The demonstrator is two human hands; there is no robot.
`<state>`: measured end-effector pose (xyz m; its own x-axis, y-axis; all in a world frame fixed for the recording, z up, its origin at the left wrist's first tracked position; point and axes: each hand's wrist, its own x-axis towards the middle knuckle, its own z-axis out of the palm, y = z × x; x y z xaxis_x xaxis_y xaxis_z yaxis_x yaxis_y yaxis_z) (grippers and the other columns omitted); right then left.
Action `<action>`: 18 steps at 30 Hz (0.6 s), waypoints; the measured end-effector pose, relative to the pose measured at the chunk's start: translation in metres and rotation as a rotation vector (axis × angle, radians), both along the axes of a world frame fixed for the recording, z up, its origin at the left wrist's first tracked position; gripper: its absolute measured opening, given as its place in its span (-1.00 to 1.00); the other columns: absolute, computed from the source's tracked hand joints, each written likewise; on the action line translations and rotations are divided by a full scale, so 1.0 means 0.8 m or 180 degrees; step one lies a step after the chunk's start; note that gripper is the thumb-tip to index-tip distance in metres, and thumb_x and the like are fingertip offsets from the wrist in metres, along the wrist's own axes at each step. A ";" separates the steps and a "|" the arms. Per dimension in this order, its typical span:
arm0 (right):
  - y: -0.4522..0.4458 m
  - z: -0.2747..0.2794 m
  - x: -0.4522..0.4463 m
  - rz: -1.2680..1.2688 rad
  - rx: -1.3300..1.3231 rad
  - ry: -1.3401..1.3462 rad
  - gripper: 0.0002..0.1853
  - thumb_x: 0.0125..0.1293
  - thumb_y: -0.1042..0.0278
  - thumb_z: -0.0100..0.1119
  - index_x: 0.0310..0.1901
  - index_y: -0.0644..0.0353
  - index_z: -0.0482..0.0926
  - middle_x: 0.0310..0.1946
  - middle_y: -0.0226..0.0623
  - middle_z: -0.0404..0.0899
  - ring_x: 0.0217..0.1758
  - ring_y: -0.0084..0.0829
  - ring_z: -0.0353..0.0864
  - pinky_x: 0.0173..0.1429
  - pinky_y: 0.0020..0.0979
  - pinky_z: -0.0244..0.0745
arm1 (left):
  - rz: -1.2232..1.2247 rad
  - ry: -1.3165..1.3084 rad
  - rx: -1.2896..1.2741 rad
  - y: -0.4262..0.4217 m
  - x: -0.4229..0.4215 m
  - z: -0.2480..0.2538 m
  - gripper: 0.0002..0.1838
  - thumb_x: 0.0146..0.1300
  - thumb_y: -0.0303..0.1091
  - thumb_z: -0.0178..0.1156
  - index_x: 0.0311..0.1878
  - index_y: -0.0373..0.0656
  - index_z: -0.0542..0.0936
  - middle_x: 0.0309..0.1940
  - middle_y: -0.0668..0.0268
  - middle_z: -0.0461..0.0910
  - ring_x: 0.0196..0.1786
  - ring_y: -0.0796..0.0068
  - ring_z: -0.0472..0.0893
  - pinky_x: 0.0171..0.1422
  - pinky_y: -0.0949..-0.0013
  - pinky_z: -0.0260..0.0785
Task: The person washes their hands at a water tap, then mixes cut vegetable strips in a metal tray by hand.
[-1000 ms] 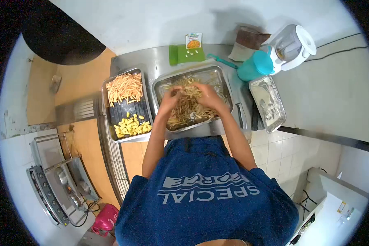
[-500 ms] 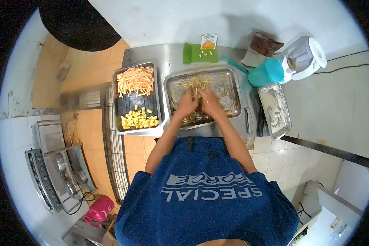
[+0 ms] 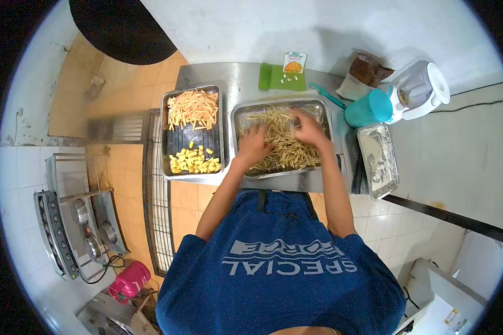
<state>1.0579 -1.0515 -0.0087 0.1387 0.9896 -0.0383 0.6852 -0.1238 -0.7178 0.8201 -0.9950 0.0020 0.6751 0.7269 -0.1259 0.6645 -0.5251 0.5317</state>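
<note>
Thin pale brownish strips [image 3: 290, 149] are heaped in a rectangular metal tray [image 3: 282, 174]. At the heap's left side rests my left hand [image 3: 254, 146], its fingers spread over the strips. My right hand [image 3: 307, 127] is at the upper right of the heap with its fingers curled; what lies between them is hidden. On the left, a dark tray [image 3: 193, 137] holds orange strips [image 3: 193, 108] at its far end and yellow chunks [image 3: 194, 161] at its near end.
Behind the trays lie a green board [image 3: 285, 82] and a seasoning packet [image 3: 294, 62]. To the right are a turquoise jug [image 3: 369, 108], a blender [image 3: 422, 92], a brown bag [image 3: 363, 75] and a tray with white residue [image 3: 378, 159]. A stove [image 3: 56, 234] stands lower left.
My hands have moved apart, the right one to the right and the left one staying left. The strips have shifted from the far side into a heap across the tray's middle. The view has shifted slightly.
</note>
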 end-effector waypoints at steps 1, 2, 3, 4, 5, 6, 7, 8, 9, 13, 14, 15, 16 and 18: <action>0.003 -0.023 -0.015 -0.0005 -0.0002 0.0003 -0.36 0.15 0.38 0.25 0.35 0.17 0.50 0.33 0.06 0.52 0.41 0.01 0.49 0.50 -0.14 0.37 | -0.0005 0.0003 -0.0002 -0.001 0.004 -0.011 -0.34 0.24 -0.19 0.35 0.40 -0.07 0.42 0.29 -0.05 0.45 0.36 -0.22 0.42 0.38 -0.16 0.37; 0.005 -0.049 -0.032 0.0152 0.0276 -0.0419 -0.38 0.18 0.38 0.22 0.35 0.18 0.50 0.31 0.08 0.52 0.40 0.04 0.49 0.51 -0.13 0.36 | 0.0070 -0.0246 0.0173 0.000 0.008 -0.028 -0.34 0.24 -0.21 0.35 0.40 -0.08 0.41 0.29 -0.08 0.45 0.36 -0.24 0.42 0.39 -0.15 0.36; 0.008 -0.062 -0.046 0.0312 0.0564 -0.0840 -0.39 0.20 0.38 0.18 0.35 0.20 0.49 0.30 0.10 0.53 0.39 0.08 0.48 0.52 -0.13 0.35 | 0.0148 -0.0495 0.0356 0.002 0.010 -0.038 -0.34 0.23 -0.23 0.35 0.40 -0.08 0.41 0.29 -0.11 0.45 0.36 -0.25 0.41 0.40 -0.15 0.35; 0.006 -0.053 -0.057 0.0319 0.0572 -0.0837 -0.39 0.20 0.38 0.18 0.35 0.20 0.49 0.30 0.10 0.53 0.39 0.08 0.48 0.52 -0.13 0.35 | 0.0155 -0.0491 0.0363 0.007 0.010 -0.035 -0.34 0.23 -0.23 0.35 0.40 -0.08 0.41 0.29 -0.11 0.45 0.36 -0.25 0.41 0.40 -0.15 0.35; -0.002 -0.042 -0.066 0.0515 0.0452 -0.0416 -0.41 0.20 0.39 0.15 0.34 0.20 0.51 0.28 0.09 0.54 0.38 0.08 0.49 0.52 -0.12 0.34 | 0.0092 -0.0367 0.0060 0.013 0.010 -0.032 -0.34 0.22 -0.26 0.35 0.39 -0.08 0.41 0.29 -0.12 0.44 0.36 -0.28 0.40 0.42 -0.13 0.34; -0.009 -0.027 -0.072 0.0712 0.0322 0.0007 -0.42 0.21 0.40 0.13 0.32 0.21 0.52 0.27 0.08 0.55 0.37 0.09 0.49 0.52 -0.12 0.34 | 0.0031 -0.0240 -0.0250 0.016 0.008 -0.030 -0.34 0.21 -0.28 0.35 0.39 -0.08 0.41 0.30 -0.13 0.44 0.37 -0.30 0.39 0.44 -0.11 0.32; -0.018 -0.012 -0.064 0.0772 -0.0047 0.0440 -0.43 0.18 0.52 0.06 0.29 0.17 0.55 0.28 0.07 0.54 0.30 0.09 0.51 0.46 -0.14 0.37 | 0.0052 -0.0232 -0.0256 0.017 0.002 -0.030 -0.34 0.21 -0.28 0.35 0.39 -0.08 0.41 0.30 -0.13 0.44 0.37 -0.30 0.39 0.44 -0.11 0.32; -0.027 0.016 -0.056 0.0793 -0.0046 0.0460 -0.43 0.18 0.52 0.06 0.29 0.17 0.55 0.28 0.07 0.54 0.30 0.09 0.51 0.46 -0.14 0.37 | -0.0064 -0.0218 -0.0166 0.019 -0.008 -0.030 -0.33 0.19 -0.28 0.37 0.38 -0.08 0.42 0.29 -0.13 0.44 0.37 -0.29 0.38 0.44 -0.10 0.32; -0.035 0.048 -0.047 0.0539 -0.0471 0.0422 -0.46 0.20 0.49 0.10 0.28 0.15 0.56 0.29 0.04 0.54 0.32 0.08 0.50 0.47 -0.13 0.36 | -0.0187 -0.0202 -0.0068 0.023 -0.017 -0.029 -0.32 0.17 -0.27 0.39 0.37 -0.09 0.42 0.29 -0.14 0.45 0.38 -0.29 0.37 0.44 -0.09 0.32; -0.082 0.051 -0.018 -0.0297 -0.0076 -0.0411 -0.50 0.27 0.19 0.27 0.26 -0.03 0.60 0.30 0.03 0.53 0.28 0.08 0.55 0.37 -0.07 0.47 | -0.0362 -0.0462 -0.0226 0.003 -0.039 0.015 -0.22 0.10 -0.22 0.47 0.41 -0.08 0.40 0.33 -0.14 0.40 0.39 -0.33 0.35 0.42 -0.14 0.36; -0.091 0.047 -0.023 -0.0306 -0.0087 -0.0410 -0.50 0.27 0.19 0.27 0.26 -0.03 0.60 0.30 0.03 0.53 0.28 0.08 0.55 0.37 -0.07 0.47 | -0.0381 -0.0170 -0.0229 -0.008 -0.038 0.023 -0.12 0.04 -0.20 0.51 0.45 -0.06 0.35 0.35 -0.14 0.37 0.39 -0.36 0.35 0.39 -0.16 0.39; -0.097 0.048 -0.035 -0.0367 -0.0312 -0.1014 -0.43 0.20 0.17 0.36 0.29 -0.04 0.57 0.34 0.05 0.47 0.25 0.12 0.55 0.35 -0.04 0.48 | -0.0404 0.0123 -0.0227 -0.017 -0.036 0.028 -0.02 -0.01 -0.19 0.56 0.50 -0.04 0.30 0.37 -0.15 0.33 0.38 -0.39 0.34 0.36 -0.18 0.42; -0.095 0.049 -0.047 -0.0428 -0.0534 -0.1618 -0.34 0.13 0.16 0.44 0.32 -0.05 0.54 0.39 0.08 0.41 0.23 0.15 0.56 0.32 -0.01 0.50 | -0.0420 0.0122 -0.0227 -0.026 -0.030 0.031 -0.02 -0.01 -0.19 0.56 0.50 -0.04 0.30 0.37 -0.15 0.33 0.38 -0.39 0.34 0.36 -0.18 0.42; -0.078 0.050 -0.073 -0.0337 -0.0778 -0.1555 -0.25 0.07 0.22 0.47 0.38 -0.14 0.48 0.42 0.13 0.33 0.25 0.15 0.54 0.33 -0.02 0.49 | -0.0346 0.0655 -0.0127 -0.047 -0.009 0.035 0.13 -0.11 -0.24 0.60 0.56 0.01 0.19 0.40 -0.17 0.28 0.39 -0.43 0.32 0.32 -0.17 0.48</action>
<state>0.9999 -1.1143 0.0314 0.2961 0.9397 -0.1714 0.9059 -0.3331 -0.2615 0.8130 -1.0326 0.0297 0.7062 0.6430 -0.2963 0.7018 -0.5807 0.4126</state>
